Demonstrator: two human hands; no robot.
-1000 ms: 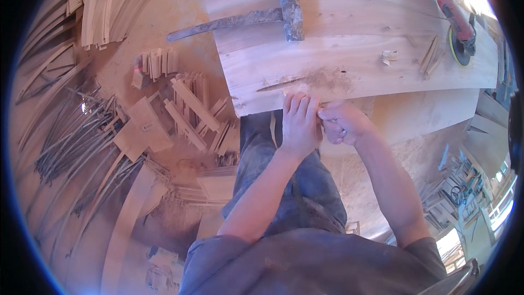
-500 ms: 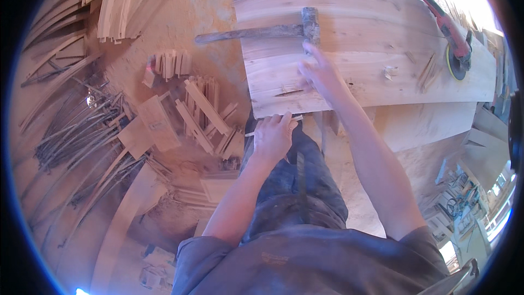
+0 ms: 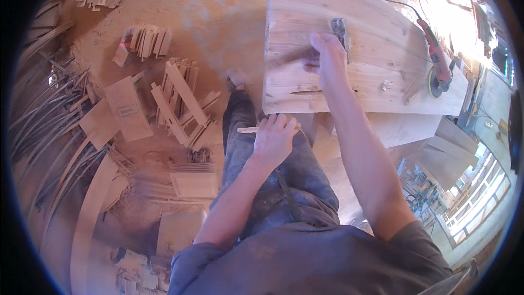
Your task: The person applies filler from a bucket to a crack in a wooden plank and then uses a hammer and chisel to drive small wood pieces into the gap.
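My left hand (image 3: 274, 136) is closed around a thin wood strip (image 3: 248, 130), whose pale end sticks out to the left, just off the near edge of the wooden panel. Over the panel (image 3: 371, 76), my right hand (image 3: 330, 57) grips a mallet by the handle, close to its head. The mallet's worn, dark head (image 3: 339, 31) shows just beyond the hand. Its handle (image 3: 289, 57) slants down to the left, smeared by motion. Some of the right fingers are hidden behind the hand.
A red angle grinder (image 3: 436, 57) with a yellow disc and cord lies on the panel's right side, near wood scraps (image 3: 415, 90). Stacked wood offcuts (image 3: 177, 101) and a loose board (image 3: 128, 108) lie on the dusty floor at left, beside curved thin rods (image 3: 41, 131).
My right hand has closed on the mallet's handle, which now slants instead of lying nearly level. The view has shifted, and the left hand still holds the strip, farther from the panel edge.
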